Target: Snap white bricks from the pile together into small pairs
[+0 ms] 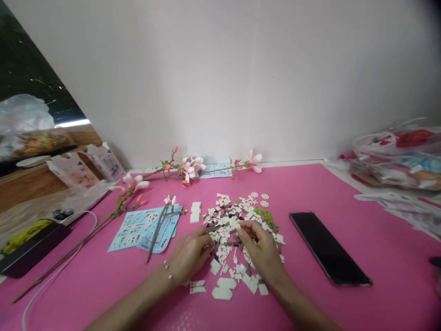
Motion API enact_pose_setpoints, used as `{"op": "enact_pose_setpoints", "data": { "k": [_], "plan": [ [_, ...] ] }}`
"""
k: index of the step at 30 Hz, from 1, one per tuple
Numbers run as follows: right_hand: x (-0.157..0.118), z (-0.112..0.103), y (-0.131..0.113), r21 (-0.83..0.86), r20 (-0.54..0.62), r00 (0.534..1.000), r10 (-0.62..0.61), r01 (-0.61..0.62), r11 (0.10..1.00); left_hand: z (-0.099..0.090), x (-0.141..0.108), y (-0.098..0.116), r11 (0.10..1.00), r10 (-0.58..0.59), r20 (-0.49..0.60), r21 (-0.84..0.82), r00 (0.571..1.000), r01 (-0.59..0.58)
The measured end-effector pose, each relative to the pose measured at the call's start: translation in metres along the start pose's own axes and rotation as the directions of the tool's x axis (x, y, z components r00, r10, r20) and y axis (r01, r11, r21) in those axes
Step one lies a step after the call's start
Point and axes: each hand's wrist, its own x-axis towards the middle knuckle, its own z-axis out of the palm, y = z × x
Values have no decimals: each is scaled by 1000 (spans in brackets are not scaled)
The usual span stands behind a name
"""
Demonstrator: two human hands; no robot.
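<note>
White plastic bricks (220,204) beneath left hand (189,255) and right hand (258,248) — both seemingly closed, contents hidden

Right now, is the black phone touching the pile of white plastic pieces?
Apart: the head view shows bare pink mat between the black phone and the pile of white plastic pieces.

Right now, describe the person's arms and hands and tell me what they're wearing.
No sleeves or gloves show on either arm. The left hand is bare, with a thin bracelet carrying small pearl-like beads at its wrist. The right hand is bare too, and no bracelet shows at its wrist.
</note>
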Motion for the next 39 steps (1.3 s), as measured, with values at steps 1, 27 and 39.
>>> {"op": "enact_pose_setpoints", "data": {
  "k": [1,27,39],
  "plan": [
    [0,0,-1,60,-10,1000,21,-20,998,0,1,0,1000,4,-2,1,1000,-4],
    [1,2,2,202,-11,998,54,-50,978,-2,26,6,996,46,55,75,997,-50],
    [0,0,4,129,19,999,42,-44,991,7,45,12,983,78,118,155,990,-96]
  ]
}}
